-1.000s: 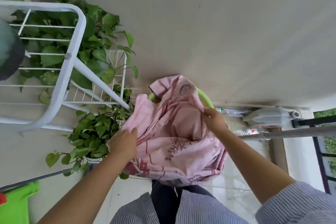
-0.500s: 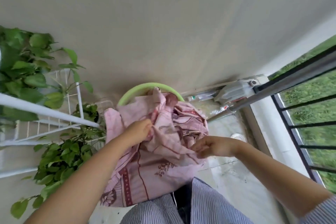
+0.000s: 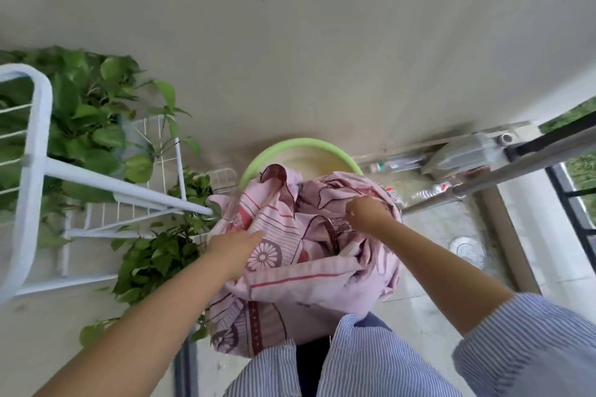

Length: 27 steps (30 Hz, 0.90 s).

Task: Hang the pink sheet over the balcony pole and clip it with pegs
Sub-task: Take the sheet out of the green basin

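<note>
Pink sheet (image 3: 306,277) bunched above green basin (image 3: 300,146), likely hunting for edge. Right hand (image 3: 366,211) fingers curled into folds; left hand (image 3: 237,246) fingers' grip unclear. Balcony pole (image 3: 483,177) at right, not yet draped.

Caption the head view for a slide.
Right hand grips the bunched pink sheet over a green basin, left hand rests on it, balcony pole to the right.

A home balcony: black railing (image 3: 532,142) with grass beyond, a metal drying pole (image 3: 500,172), leafy potted plants (image 3: 90,126) on a white wire rack (image 3: 38,138), a green washbasin (image 3: 290,145)
</note>
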### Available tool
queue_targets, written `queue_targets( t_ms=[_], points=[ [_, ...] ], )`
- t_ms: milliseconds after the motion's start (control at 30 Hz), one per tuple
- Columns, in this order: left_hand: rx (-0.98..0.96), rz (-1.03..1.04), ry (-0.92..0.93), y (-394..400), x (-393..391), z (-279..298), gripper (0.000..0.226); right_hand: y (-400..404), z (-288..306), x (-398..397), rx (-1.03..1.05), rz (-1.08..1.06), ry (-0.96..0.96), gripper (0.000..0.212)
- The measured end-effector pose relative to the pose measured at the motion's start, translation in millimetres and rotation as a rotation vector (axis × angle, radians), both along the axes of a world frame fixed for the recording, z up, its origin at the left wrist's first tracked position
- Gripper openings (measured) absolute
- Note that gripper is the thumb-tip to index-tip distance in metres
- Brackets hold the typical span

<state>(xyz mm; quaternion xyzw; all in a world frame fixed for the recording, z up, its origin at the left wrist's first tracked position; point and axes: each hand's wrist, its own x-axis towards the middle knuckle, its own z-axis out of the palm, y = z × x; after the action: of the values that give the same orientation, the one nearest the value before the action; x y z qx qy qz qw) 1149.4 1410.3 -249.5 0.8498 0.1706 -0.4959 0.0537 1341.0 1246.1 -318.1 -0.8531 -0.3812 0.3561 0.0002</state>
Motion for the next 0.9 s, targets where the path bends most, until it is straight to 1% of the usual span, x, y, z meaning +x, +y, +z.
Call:
queue_targets(
  t_ms=[33,67,100,133,167,200,267,333,400,467,533,600,633,667,700,733,767,800,833,900],
  points=[
    [-0.014,-0.004,-0.006,-4.0,5.6,-3.8,0.077,-1.9,2.7,-3.1,0.062,-0.024,0.066,0.029],
    [-0.039,-0.006,-0.007,-7.5,11.6,-8.1,0.079,-1.2,6.9,-9.1,0.108,-0.058,0.161,0.039],
    [-0.069,-0.012,-0.008,-10.3,15.9,-15.9,0.078,1.3,8.3,-16.7,0.12,-0.081,0.244,0.049],
    [-0.093,-0.017,0.002,-12.2,19.1,-21.2,0.075,6.5,7.4,-24.2,0.112,-0.1,0.273,0.053],
    [-0.108,-0.019,0.011,-13.1,19.5,-25.8,0.072,12.4,3.5,-30.6,0.103,-0.115,0.267,0.05],
    [-0.115,-0.011,0.018,-13.8,17.9,-26.8,0.068,17.8,0.6,-35.9,0.115,-0.129,0.252,0.041],
    [-0.099,0.049,-0.04,-12.2,13.2,-25.3,0.066,21.0,3.4,-41.3,0.193,-0.164,0.279,0.025],
    [-0.085,0.16,-0.211,-7.8,17.7,-16.9,0.073,13.8,17.5,-39.6,0.302,-0.138,0.369,0.02],
    [-0.087,0.22,-0.404,-2.7,35.2,-9.1,0.078,-2.1,41.8,-35.0,0.388,-0.031,0.438,0.021],
    [-0.123,0.159,-0.494,-0.1,61.1,-8.3,0.077,-21.5,70.0,-24.7,0.408,0.02,0.492,0.021],
    [-0.168,0.016,-0.45,-5.2,88.3,-12.3,0.075,-37.3,97.3,-13.5,0.403,-0.027,0.503,0.021],
    [-0.24,-0.098,-0.34,-18.8,107.2,-19.7,0.067,-47.0,119.3,-2.5,0.448,-0.126,0.481,0.02],
    [-0.265,-0.124,-0.304,-25.3,114.0,-22.4,0.06,-49.4,131.4,2.8,0.483,-0.183,0.46,0.019],
    [-0.271,-0.117,-0.304,-27.3,116.6,-23.8,0.053,-51.1,141.9,8.1,0.525,-0.258,0.424,0.017],
    [-0.274,-0.055,-0.344,-25.9,118.6,-22.4,0.048,-53.3,150.6,13.5,0.566,-0.337,0.383,0.015],
    [-0.287,0.046,-0.419,-20.0,119.7,-17.3,0.045,-56.2,157.1,19.2,0.591,-0.379,0.325,0.014],
    [-0.308,0.171,-0.523,-11.7,121.0,-7.7,0.044,-60.0,162.4,24.5,0.583,-0.386,0.254,0.018],
    [-0.331,0.282,-0.634,-2.7,122.2,5.3,0.043,-63.3,167.5,28.1,0.528,-0.336,0.174,0.017],
    [-0.355,0.345,-0.736,5.3,124.8,21.9,0.04,-65.7,171.4,29.8,0.436,-0.25,0.089,0.009],
    [-0.399,0.354,-0.929,17.0,132.6,65.4,0.033,-66.8,180.0,27.5,0.236,-0.073,-0.069,0.019]
  ],
)
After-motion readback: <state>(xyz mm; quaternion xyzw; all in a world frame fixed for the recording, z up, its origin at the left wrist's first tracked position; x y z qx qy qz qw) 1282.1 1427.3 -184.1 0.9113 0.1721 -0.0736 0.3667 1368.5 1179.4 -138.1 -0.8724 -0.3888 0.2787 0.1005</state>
